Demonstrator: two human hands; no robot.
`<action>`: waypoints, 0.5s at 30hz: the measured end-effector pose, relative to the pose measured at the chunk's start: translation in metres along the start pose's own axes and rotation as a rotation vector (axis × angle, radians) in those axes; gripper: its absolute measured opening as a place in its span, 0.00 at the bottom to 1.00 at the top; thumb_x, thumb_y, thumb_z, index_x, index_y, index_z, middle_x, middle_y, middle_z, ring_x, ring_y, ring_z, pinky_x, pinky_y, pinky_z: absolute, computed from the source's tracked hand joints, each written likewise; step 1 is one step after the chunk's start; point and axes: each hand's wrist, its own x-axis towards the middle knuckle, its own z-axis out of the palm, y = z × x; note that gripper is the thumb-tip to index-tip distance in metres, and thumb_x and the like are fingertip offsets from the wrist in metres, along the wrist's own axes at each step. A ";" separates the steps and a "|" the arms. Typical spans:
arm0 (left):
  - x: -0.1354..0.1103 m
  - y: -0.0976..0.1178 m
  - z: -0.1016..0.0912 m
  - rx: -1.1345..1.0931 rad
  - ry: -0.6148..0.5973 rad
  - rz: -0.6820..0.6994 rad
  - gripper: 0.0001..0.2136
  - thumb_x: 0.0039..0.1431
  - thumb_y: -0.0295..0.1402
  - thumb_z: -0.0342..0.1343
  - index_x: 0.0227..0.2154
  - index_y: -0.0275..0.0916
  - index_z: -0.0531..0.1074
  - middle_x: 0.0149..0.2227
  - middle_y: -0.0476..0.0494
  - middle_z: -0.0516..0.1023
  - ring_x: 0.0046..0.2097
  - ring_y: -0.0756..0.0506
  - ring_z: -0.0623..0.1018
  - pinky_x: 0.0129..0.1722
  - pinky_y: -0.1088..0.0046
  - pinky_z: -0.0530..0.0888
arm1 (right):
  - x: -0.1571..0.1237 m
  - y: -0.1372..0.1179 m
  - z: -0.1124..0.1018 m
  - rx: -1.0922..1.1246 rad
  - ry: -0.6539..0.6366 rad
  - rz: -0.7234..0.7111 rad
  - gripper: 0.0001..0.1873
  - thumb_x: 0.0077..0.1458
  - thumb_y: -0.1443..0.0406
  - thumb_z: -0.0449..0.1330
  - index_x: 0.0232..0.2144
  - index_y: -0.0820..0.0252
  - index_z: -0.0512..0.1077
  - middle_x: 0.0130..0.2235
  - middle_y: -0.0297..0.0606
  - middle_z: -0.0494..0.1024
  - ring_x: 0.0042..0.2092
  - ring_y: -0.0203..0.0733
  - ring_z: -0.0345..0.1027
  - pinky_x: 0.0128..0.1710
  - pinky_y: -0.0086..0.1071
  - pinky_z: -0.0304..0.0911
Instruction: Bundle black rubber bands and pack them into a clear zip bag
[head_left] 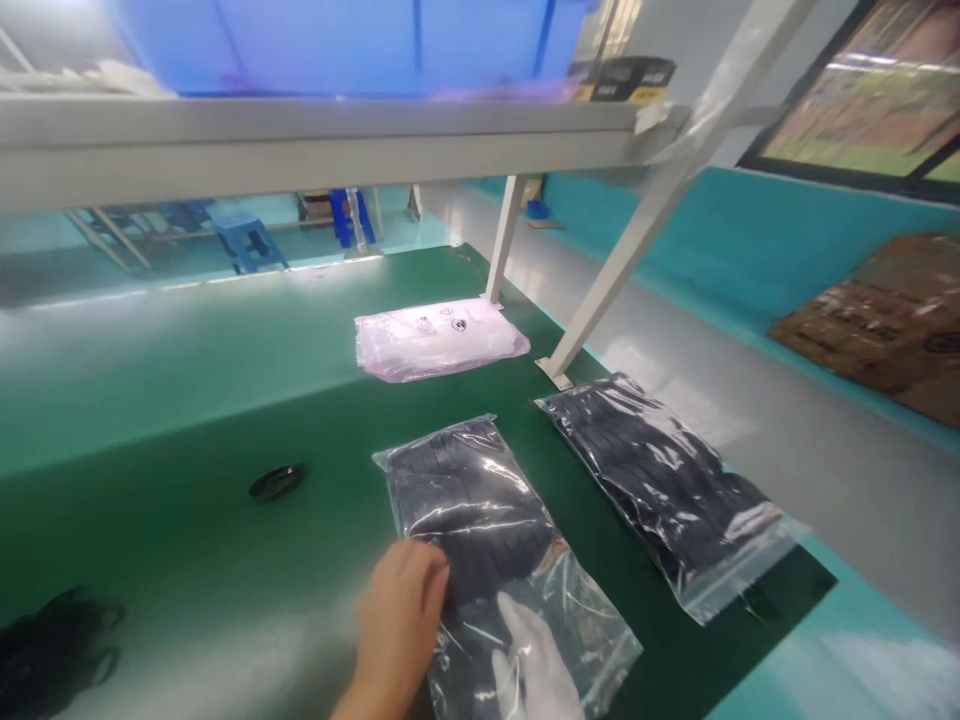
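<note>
A clear plastic bag (469,500) packed with dark items lies on the green table (187,400) straight in front of me. My bare left hand (397,625) rests on the bag's near left edge, its fingers curled onto the dark contents. My right hand (534,665), in a white glove, lies at the bag's near open end with its fingers stretched out. Glossy plastic film seems to cover it, and I cannot tell whether it is inside the bag.
A second filled clear bag (667,490) lies to the right, near the table edge. A pink stack of bags (439,338) sits further back by a white frame post (501,245). A small black piece (276,482) and a dark pile (45,650) lie at the left.
</note>
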 end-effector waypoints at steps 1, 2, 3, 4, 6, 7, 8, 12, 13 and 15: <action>0.006 0.006 0.004 0.013 0.014 0.105 0.08 0.59 0.33 0.44 0.34 0.40 0.68 0.38 0.48 0.68 0.41 0.48 0.67 0.40 0.71 0.61 | 0.004 0.001 0.000 0.012 0.014 0.044 0.20 0.57 0.62 0.48 0.52 0.58 0.61 0.46 0.42 0.71 0.45 0.43 0.68 0.41 0.33 0.67; 0.011 0.010 0.009 0.038 0.022 0.170 0.07 0.58 0.31 0.46 0.35 0.41 0.69 0.39 0.47 0.68 0.42 0.47 0.66 0.42 0.69 0.60 | 0.008 0.001 0.001 0.019 0.026 0.091 0.21 0.57 0.60 0.49 0.52 0.59 0.61 0.43 0.42 0.72 0.44 0.43 0.69 0.40 0.33 0.67; 0.017 0.013 0.014 0.069 0.029 0.201 0.07 0.56 0.31 0.48 0.36 0.41 0.69 0.40 0.47 0.68 0.43 0.46 0.65 0.43 0.68 0.59 | 0.012 0.000 0.001 0.020 0.035 0.138 0.21 0.57 0.58 0.49 0.51 0.60 0.62 0.41 0.41 0.73 0.41 0.42 0.70 0.39 0.32 0.68; 0.022 0.014 0.018 0.096 0.027 0.206 0.08 0.55 0.31 0.49 0.37 0.41 0.69 0.40 0.47 0.68 0.44 0.46 0.65 0.43 0.67 0.59 | 0.016 -0.001 0.002 0.019 0.039 0.176 0.21 0.56 0.57 0.49 0.50 0.60 0.62 0.37 0.40 0.74 0.37 0.41 0.71 0.36 0.31 0.68; 0.028 0.014 0.024 0.126 0.003 0.193 0.08 0.54 0.31 0.51 0.38 0.41 0.68 0.39 0.48 0.68 0.44 0.46 0.65 0.43 0.67 0.58 | 0.021 -0.003 0.004 0.008 0.034 0.214 0.21 0.56 0.56 0.50 0.49 0.60 0.63 0.34 0.37 0.75 0.33 0.40 0.71 0.32 0.30 0.68; 0.030 0.012 0.025 0.128 -0.016 0.191 0.08 0.54 0.31 0.51 0.38 0.41 0.68 0.39 0.48 0.68 0.44 0.46 0.65 0.43 0.67 0.58 | 0.023 -0.004 0.005 0.003 0.032 0.216 0.20 0.56 0.55 0.50 0.48 0.60 0.64 0.33 0.37 0.75 0.32 0.40 0.71 0.31 0.30 0.68; 0.030 0.011 0.025 0.124 -0.034 0.194 0.08 0.54 0.31 0.51 0.38 0.41 0.68 0.39 0.49 0.68 0.44 0.46 0.65 0.44 0.68 0.58 | 0.023 -0.004 0.006 -0.002 0.034 0.221 0.20 0.56 0.56 0.50 0.47 0.60 0.65 0.34 0.37 0.75 0.33 0.40 0.71 0.31 0.30 0.68; 0.030 0.009 0.019 0.141 -0.087 0.215 0.10 0.54 0.31 0.51 0.40 0.44 0.68 0.40 0.50 0.69 0.44 0.47 0.65 0.44 0.68 0.58 | 0.022 0.000 0.011 -0.018 0.053 0.195 0.18 0.58 0.58 0.49 0.45 0.63 0.67 0.39 0.42 0.74 0.38 0.39 0.70 0.39 0.34 0.66; 0.030 0.009 0.018 0.160 -0.099 0.224 0.12 0.55 0.31 0.51 0.42 0.45 0.68 0.41 0.50 0.69 0.44 0.46 0.65 0.43 0.68 0.58 | 0.022 0.001 0.012 -0.018 0.056 0.173 0.18 0.58 0.57 0.49 0.44 0.63 0.67 0.39 0.42 0.73 0.39 0.39 0.69 0.41 0.36 0.66; 0.032 0.010 0.016 0.197 -0.124 0.239 0.14 0.55 0.31 0.50 0.46 0.48 0.67 0.42 0.50 0.69 0.44 0.46 0.65 0.43 0.68 0.58 | 0.023 0.004 0.013 -0.017 0.056 0.128 0.18 0.58 0.56 0.50 0.43 0.65 0.67 0.40 0.42 0.72 0.40 0.38 0.68 0.42 0.38 0.64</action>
